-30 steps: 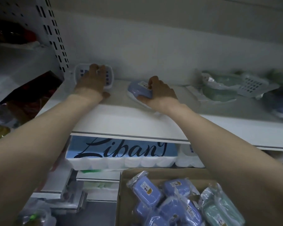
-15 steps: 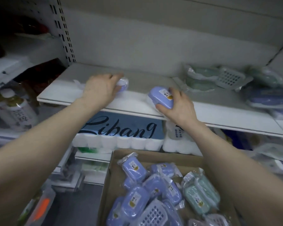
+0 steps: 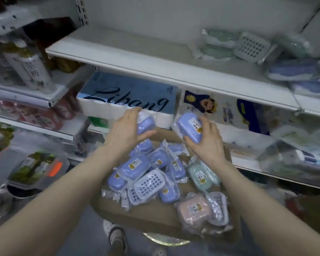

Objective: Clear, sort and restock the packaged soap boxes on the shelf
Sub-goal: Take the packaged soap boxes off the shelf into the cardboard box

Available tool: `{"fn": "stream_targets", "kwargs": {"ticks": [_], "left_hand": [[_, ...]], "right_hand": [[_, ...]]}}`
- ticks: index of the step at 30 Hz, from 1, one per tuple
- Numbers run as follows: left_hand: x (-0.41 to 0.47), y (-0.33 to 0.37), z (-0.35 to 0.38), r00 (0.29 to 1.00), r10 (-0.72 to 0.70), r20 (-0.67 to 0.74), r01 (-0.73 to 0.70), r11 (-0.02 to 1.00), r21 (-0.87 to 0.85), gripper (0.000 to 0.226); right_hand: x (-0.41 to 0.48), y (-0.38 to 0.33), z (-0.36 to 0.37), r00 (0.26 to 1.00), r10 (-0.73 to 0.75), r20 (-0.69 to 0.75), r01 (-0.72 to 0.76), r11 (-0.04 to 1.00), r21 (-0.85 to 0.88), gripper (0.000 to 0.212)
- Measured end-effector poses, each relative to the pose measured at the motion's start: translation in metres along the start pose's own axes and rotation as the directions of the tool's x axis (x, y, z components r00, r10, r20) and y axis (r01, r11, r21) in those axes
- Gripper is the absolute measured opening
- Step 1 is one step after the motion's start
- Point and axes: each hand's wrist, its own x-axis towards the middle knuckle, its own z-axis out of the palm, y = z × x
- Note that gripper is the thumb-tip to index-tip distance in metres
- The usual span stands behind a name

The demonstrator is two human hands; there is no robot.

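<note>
Setting: shop aisle; a white shelf [image 3: 155, 71] crosses the top of our view, with more racks to the left and below.
Shelf stock: at the right end we note green packs [image 3: 218, 45], a shelf tray [image 3: 251, 46] with a grid of holes, and blue packs [image 3: 292, 69]. They lie loose and some overlap; the far right is blurred.
Left hand [image 3: 126, 133]: below the shelf edge, over the far end of the carton [image 3: 137, 217]. Fingers and thumb curl round the left box [image 3: 146, 124], which is blue and in clear film.
Right hand [image 3: 207, 143]: just beside the left hand, not touching it. It grips the right box [image 3: 187, 124], also blue, from below and the side, sticker facing up.
Carton: brown, open, under both hands. A pale round rim shows beneath its near edge; we cannot tell what that is.
Pile: blue boxes [image 3: 135, 167] in film, heaped at all angles. A carton tray [image 3: 149, 184] lies on top near the middle, a green box [image 3: 201, 175] sits at the right, and a pink box [image 3: 193, 209] at the near right corner touches another gridded piece.
Lower shelf: tissue pack [image 3: 126, 97] printed "Libang" behind the left hand; a cartoon pack [image 3: 199, 102] is next to it on the right.
Left rack: bottles [image 3: 33, 71], blurred.
Floor: a shoe [image 3: 116, 235] below the carton.
</note>
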Motion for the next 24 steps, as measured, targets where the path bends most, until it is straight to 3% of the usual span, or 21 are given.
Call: {"fn": "stream_targets", "kwargs": {"ticks": [4, 7, 13, 18, 24], "left_hand": [[-0.055, -0.020, 0.044, 0.971, -0.180, 0.160, 0.186, 0.982, -0.027, 0.065], [-0.075, -0.033, 0.066, 0.932, -0.232, 0.279, 0.236, 0.972, 0.020, 0.063], [-0.068, -0.057, 0.100, 0.885, -0.301, 0.355, 0.338, 0.940, -0.047, 0.066], [-0.046, -0.073, 0.131, 0.914, -0.281, 0.292, 0.278, 0.959, 0.052, 0.068], [-0.044, -0.077, 0.148, 0.849, -0.270, 0.455, 0.179, 0.956, 0.233, 0.064]], "right_hand": [[-0.041, 0.020, 0.041, 0.963, 0.124, 0.240, -0.111, 0.992, -0.065, 0.085], [-0.056, 0.030, 0.074, 0.902, 0.221, 0.371, -0.193, 0.975, -0.111, 0.085], [-0.061, 0.041, 0.135, 0.843, 0.270, 0.466, -0.269, 0.961, -0.071, 0.082], [-0.059, 0.047, 0.160, 0.833, 0.191, 0.519, -0.202, 0.979, -0.036, 0.069], [-0.057, 0.052, 0.159, 0.842, 0.159, 0.516, -0.101, 0.985, -0.139, 0.063]]}}
